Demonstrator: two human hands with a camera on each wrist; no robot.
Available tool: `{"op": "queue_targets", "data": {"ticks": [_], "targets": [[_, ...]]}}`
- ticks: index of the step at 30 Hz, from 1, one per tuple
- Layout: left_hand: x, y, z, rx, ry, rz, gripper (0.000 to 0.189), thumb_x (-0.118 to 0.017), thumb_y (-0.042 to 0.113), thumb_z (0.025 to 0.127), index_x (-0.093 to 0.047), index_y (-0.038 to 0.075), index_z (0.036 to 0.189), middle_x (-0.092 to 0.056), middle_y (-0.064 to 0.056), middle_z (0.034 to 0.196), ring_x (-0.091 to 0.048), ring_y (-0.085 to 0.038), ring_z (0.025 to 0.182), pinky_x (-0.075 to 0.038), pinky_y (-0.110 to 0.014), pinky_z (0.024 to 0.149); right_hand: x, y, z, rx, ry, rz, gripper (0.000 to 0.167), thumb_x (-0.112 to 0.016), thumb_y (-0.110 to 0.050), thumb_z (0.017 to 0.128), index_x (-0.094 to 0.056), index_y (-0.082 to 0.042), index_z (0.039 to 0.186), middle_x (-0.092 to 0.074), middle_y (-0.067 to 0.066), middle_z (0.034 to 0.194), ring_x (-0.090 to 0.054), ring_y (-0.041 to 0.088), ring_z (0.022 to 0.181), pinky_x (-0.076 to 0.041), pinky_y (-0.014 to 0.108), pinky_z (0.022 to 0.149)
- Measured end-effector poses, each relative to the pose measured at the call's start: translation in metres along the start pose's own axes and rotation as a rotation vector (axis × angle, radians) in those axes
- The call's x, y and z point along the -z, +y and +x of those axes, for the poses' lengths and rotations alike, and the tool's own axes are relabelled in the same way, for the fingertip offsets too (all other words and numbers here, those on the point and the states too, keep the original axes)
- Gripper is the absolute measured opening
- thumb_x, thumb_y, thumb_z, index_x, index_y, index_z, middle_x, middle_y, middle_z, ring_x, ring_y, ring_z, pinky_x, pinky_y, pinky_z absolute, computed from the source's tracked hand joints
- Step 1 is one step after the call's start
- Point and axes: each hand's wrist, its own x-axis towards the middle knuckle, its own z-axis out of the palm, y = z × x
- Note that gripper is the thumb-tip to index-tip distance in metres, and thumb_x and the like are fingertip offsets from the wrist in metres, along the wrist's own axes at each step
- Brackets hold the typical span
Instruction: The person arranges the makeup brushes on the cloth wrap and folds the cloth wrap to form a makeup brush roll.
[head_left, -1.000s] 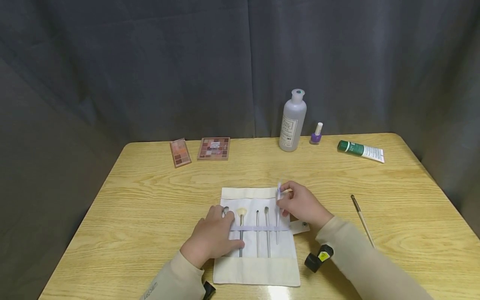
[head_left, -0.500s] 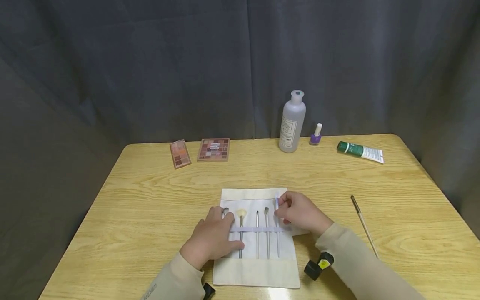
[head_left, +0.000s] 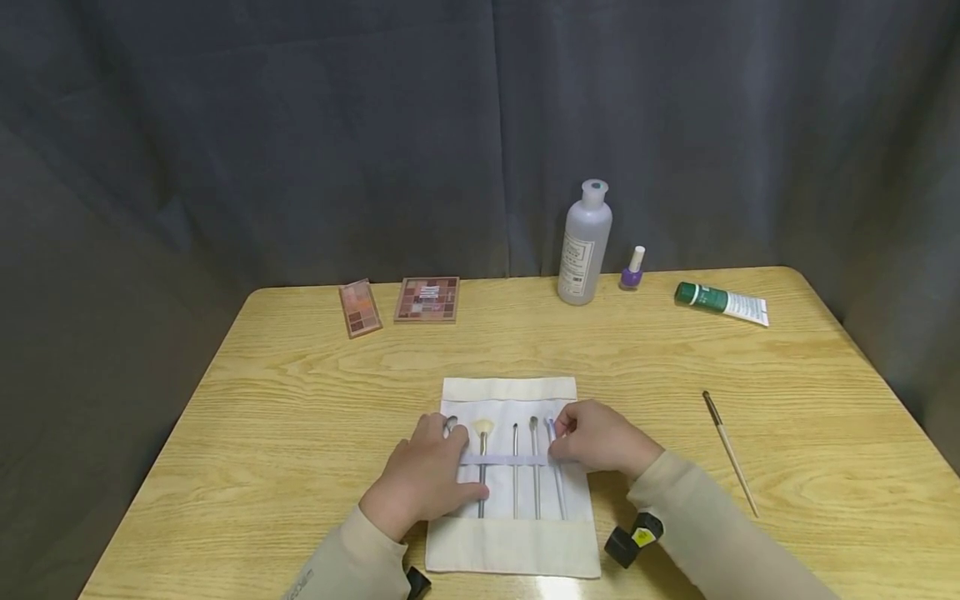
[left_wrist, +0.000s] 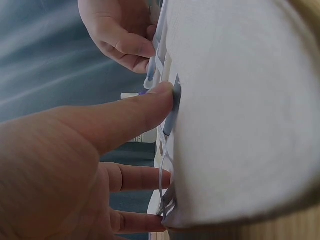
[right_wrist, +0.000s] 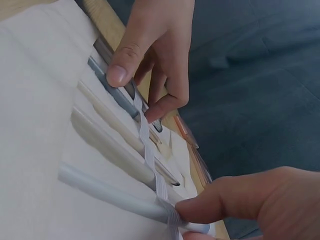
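Observation:
A white fabric brush roll (head_left: 517, 550) lies flat, with several makeup brushes side by side under its lilac elastic band (head_left: 498, 459). My right hand (head_left: 606, 439) pinches the pale lilac makeup brush (right_wrist: 115, 197) near its upper end, beside the band. This brush passes under the band, its lower end reaching the roll's bottom pocket; whether it is inside is unclear. My left hand (head_left: 423, 475) rests on the roll's left side with fingers extended. Its thumb presses the handle of the fan brush (head_left: 483, 427); another brush (head_left: 451, 422) is partly hidden beneath the fingers.
Right of the roll lies a loose brush (head_left: 731, 454). Along the table's back are two eyeshadow palettes (head_left: 361, 309), a tall clear bottle (head_left: 587, 246), a purple nail polish bottle (head_left: 632, 271) and a green and white tube (head_left: 722, 302). A dark curtain (head_left: 360, 150) hangs behind.
My right hand has moved toward me, sliding the lilac brush down under the band until its lower end reaches the pocket. My left hand has stayed in place.

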Motion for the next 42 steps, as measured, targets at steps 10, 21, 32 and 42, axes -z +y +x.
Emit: {"op": "queue_targets", "data": {"ticks": [10, 21, 32, 42], "targets": [[0.001, 0.0, 0.0, -0.002, 0.0, 0.005, 0.063, -0.08, 0.051, 0.081, -0.057, 0.008, 0.121, -0.043, -0.022, 0.138, -0.045, -0.032, 0.118, -0.046, -0.052, 0.087, -0.003, -0.002, 0.003, -0.009, 0.043, -0.144, 0.028, -0.071, -0.03, 0.09, -0.061, -0.013, 0.069, -0.056, -0.003, 0.061, -0.052, 0.014, 0.054, -0.041, 0.031, 0.06], [-0.001, 0.0, 0.0, -0.003, 0.009, 0.012, 0.065, -0.08, 0.051, 0.081, -0.057, 0.008, 0.123, -0.043, -0.023, 0.139, -0.046, -0.032, 0.12, -0.046, -0.053, 0.087, -0.008, -0.005, 0.007, 0.006, 0.095, -0.308, 0.03, -0.063, -0.026, 0.091, -0.056, -0.015, 0.064, -0.055, -0.004, 0.058, -0.052, 0.016, 0.059, -0.034, 0.043, 0.076], [-0.002, 0.0, 0.0, 0.005, 0.004, 0.004, 0.063, -0.079, 0.051, 0.082, -0.057, 0.009, 0.122, -0.042, -0.022, 0.139, -0.045, -0.032, 0.119, -0.045, -0.052, 0.089, -0.013, -0.007, 0.004, 0.016, 0.12, -0.34, 0.031, -0.067, -0.024, 0.084, -0.057, -0.016, 0.055, -0.051, -0.007, 0.052, -0.049, 0.015, 0.056, -0.031, 0.043, 0.076], [-0.001, 0.0, 0.001, -0.001, 0.006, 0.014, 0.064, -0.079, 0.051, 0.082, -0.057, 0.008, 0.123, -0.042, -0.023, 0.139, -0.044, -0.032, 0.119, -0.046, -0.053, 0.089, -0.013, -0.009, -0.001, 0.033, 0.115, -0.368, 0.034, -0.069, -0.023, 0.084, -0.056, -0.017, 0.052, -0.049, -0.008, 0.049, -0.048, 0.015, 0.054, -0.03, 0.044, 0.076]]}}
